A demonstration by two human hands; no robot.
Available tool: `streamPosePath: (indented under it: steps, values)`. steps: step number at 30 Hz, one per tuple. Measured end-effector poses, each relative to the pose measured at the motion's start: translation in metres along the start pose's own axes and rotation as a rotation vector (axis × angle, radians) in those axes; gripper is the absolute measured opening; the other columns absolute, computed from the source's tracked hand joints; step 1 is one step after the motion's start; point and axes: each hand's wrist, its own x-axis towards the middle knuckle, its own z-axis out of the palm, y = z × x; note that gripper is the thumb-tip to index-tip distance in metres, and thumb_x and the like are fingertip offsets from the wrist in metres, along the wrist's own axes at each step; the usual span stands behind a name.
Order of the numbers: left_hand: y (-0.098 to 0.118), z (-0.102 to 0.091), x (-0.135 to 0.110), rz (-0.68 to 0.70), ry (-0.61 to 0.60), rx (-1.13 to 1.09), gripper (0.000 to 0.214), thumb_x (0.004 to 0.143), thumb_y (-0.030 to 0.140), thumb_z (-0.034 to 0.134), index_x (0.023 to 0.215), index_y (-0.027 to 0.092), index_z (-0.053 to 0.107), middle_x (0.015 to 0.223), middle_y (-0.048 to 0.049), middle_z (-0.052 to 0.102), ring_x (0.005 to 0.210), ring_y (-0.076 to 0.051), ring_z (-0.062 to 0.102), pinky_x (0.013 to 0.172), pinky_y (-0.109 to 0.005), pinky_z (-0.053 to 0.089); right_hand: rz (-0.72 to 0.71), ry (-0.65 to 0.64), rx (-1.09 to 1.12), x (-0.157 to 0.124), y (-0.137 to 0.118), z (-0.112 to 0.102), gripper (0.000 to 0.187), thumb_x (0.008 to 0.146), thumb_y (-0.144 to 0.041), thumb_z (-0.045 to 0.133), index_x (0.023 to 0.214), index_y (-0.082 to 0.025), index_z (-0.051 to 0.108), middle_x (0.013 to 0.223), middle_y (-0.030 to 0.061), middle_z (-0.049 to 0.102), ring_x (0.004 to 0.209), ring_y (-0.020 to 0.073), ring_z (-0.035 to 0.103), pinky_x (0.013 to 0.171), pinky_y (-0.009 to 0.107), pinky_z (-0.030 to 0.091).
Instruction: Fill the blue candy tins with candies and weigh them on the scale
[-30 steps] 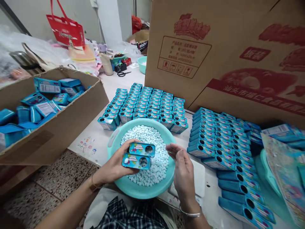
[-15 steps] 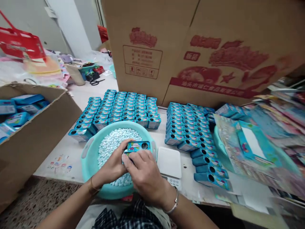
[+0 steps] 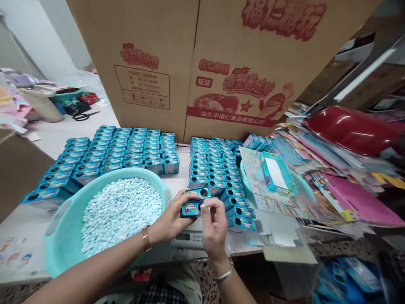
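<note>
My left hand is closed around two small blue candy boxes, one behind the other. The nearer candy box has bright lettering on its top; the farther candy box shows a dark round hole. At the nearer box's right end, my right hand pinches thumb and fingers together; what they hold, if anything, is too small to make out. Beneath my hands is a white scale, partly hidden. A turquoise basin of small pale blue candies stands to the left.
Rows of blue boxes stand at the left and right. A large carton rises behind them. Another turquoise basin, covered by a sheet, is to the right, near paper piles and a red bowl-like object. Scissors lie back left.
My view has turned right. Both hands, with the boxes, have moved from above the candy basin to above the scale. My right hand has shifted to the nearer box's right end.
</note>
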Motion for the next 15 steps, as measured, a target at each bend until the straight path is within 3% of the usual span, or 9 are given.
streamPosePath:
  steps: [2, 4, 8, 12, 15]
  values:
    - [-0.005, 0.016, 0.002, -0.043, 0.036, -0.03, 0.043, 0.078, 0.014, 0.068, 0.118, 0.025, 0.058, 0.12, -0.0067, 0.056, 0.119, -0.024, 0.053, 0.106, -0.039, 0.041, 0.089, 0.209, 0.139, -0.004, 0.018, -0.006, 0.005, 0.095, -0.027, 0.051, 0.096, -0.023, 0.052, 0.09, 0.0, 0.054, 0.086, 0.0147, 0.054, 0.08, 0.031, 0.043]
    - [-0.012, 0.03, 0.002, -0.091, 0.111, -0.042, 0.042, 0.075, 0.012, 0.069, 0.114, 0.024, 0.06, 0.119, -0.0067, 0.055, 0.117, -0.024, 0.054, 0.105, -0.04, 0.041, 0.161, 0.322, 0.252, -0.005, 0.034, -0.009, 0.008, 0.095, -0.03, 0.052, 0.095, -0.023, 0.052, 0.089, -0.0008, 0.055, 0.085, 0.0139, 0.055, 0.081, 0.03, 0.043]
    - [-0.024, 0.052, -0.007, -0.165, 0.273, -0.04, 0.044, 0.071, 0.005, 0.067, 0.11, 0.024, 0.062, 0.124, -0.0073, 0.053, 0.124, -0.024, 0.051, 0.11, -0.043, 0.036, 0.292, 0.36, 0.398, -0.006, 0.06, -0.011, 0.013, 0.092, -0.034, 0.055, 0.093, -0.022, 0.052, 0.083, -0.003, 0.056, 0.08, 0.0119, 0.056, 0.08, 0.029, 0.044]
    - [-0.03, 0.06, -0.024, -0.219, 0.304, -0.061, 0.044, 0.075, 0.011, 0.068, 0.116, 0.026, 0.062, 0.149, -0.0095, 0.039, 0.145, -0.027, 0.028, 0.118, -0.047, 0.023, 0.352, 0.362, 0.457, -0.007, 0.072, -0.016, 0.015, 0.09, -0.035, 0.06, 0.092, -0.022, 0.054, 0.082, -0.0042, 0.057, 0.078, 0.0105, 0.057, 0.081, 0.028, 0.045]
    - [-0.034, 0.06, -0.036, -0.285, 0.309, -0.071, 0.045, 0.079, 0.021, 0.069, 0.123, 0.026, 0.061, 0.155, -0.0111, 0.034, 0.149, -0.028, 0.015, 0.119, -0.05, 0.018, 0.364, 0.378, 0.468, -0.007, 0.073, -0.022, 0.016, 0.088, -0.036, 0.061, 0.092, -0.022, 0.054, 0.09, -0.0014, 0.063, 0.083, 0.0123, 0.061, 0.084, 0.031, 0.047]
